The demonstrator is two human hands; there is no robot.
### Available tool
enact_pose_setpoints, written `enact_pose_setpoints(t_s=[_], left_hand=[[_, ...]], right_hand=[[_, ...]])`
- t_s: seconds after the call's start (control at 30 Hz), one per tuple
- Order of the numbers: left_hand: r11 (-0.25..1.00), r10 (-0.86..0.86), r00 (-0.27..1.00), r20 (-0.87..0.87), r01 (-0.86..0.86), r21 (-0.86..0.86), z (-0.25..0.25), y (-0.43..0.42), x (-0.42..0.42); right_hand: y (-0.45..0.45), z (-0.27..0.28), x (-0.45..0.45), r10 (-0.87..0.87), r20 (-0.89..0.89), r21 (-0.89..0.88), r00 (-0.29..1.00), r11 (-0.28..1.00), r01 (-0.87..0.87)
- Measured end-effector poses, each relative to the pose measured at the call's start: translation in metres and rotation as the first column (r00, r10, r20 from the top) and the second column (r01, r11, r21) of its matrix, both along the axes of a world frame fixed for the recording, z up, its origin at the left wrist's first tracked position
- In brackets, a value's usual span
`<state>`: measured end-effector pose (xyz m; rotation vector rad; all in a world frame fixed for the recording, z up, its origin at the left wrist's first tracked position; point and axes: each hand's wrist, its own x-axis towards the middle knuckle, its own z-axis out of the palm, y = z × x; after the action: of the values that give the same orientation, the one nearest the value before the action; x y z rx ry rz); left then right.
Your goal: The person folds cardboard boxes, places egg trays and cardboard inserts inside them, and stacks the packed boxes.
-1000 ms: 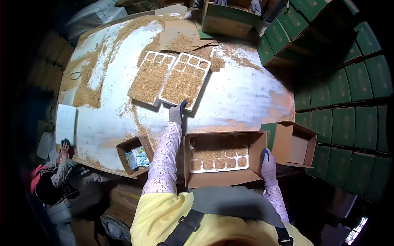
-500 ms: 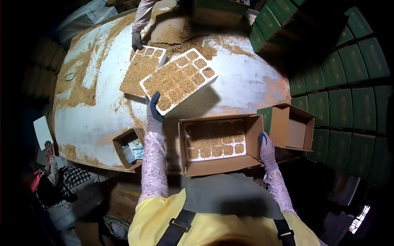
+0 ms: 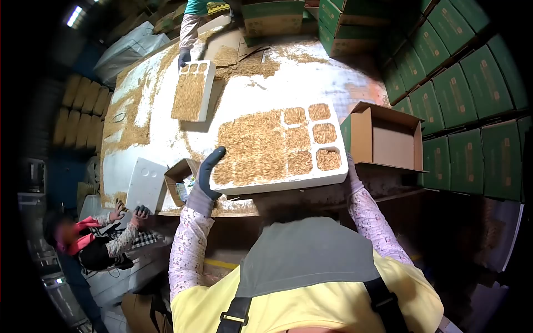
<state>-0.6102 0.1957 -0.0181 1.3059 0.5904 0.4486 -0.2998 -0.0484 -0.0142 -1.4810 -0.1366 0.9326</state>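
Observation:
A white foam tray (image 3: 291, 182) with square cells, full of tan husk-like grains, is held level in front of me. My left hand (image 3: 208, 176), in a dark-palmed glove, grips its left edge with the thumb over the rim. At the right end of the tray is my right hand (image 3: 353, 178), its fingers mostly hidden by the tray. Just left of my left hand stands a small cardboard box (image 3: 183, 169) with colourful packets in it.
Across the grain-strewn table (image 3: 152, 136), a co-worker's gloved hand (image 3: 184, 57) holds a second filled tray (image 3: 207, 91). An open carton (image 3: 394, 139) lies at right, below stacked green boxes (image 3: 452, 100). At left, another person handles a white panel (image 3: 145, 186).
The tray has come nearer and turned level. My right hand has left the carton's edge for the tray. That carton is out of sight. The co-worker's tray has swung upright, away from mine.

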Motion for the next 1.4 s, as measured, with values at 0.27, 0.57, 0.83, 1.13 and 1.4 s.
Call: enact_pose_setpoints(t_s=[0.27, 0.57, 0.83, 1.13, 1.4], left_hand=[[0.968, 0.105, 0.964, -0.243, -0.155, -0.196, 0.012, -0.037, 0.04], [0.892, 0.147, 0.19, -0.971, 0.398, 0.213, -0.011, -0.016, 0.077], [0.556, -0.141, 0.396, -0.907, 0.79, 0.259, -0.022, -0.001, 0.092], [0.597, 0.723, 0.584, -0.369, -0.26, 0.759, -0.054, 0.062, -0.081], [0.912, 0.384, 0.204, -0.901, 0.071, 0.405, -0.155, 0.095, -0.13]], right_hand=[[-0.011, -0.047, 0.018, 0.421, 0.639, -0.488, 0.644, 0.869, -0.083], [0.103, 0.061, -0.004, 0.232, 0.97, -0.218, 0.078, 0.964, -0.155], [0.498, -0.067, -0.02, 0.722, 0.639, -0.769, -0.267, 0.592, -0.24], [0.671, -0.179, -0.028, 0.832, 0.113, -0.935, -0.543, 0.273, 0.224], [0.643, -0.142, 0.02, 0.062, 0.605, -0.412, -0.794, 0.878, -0.245]])
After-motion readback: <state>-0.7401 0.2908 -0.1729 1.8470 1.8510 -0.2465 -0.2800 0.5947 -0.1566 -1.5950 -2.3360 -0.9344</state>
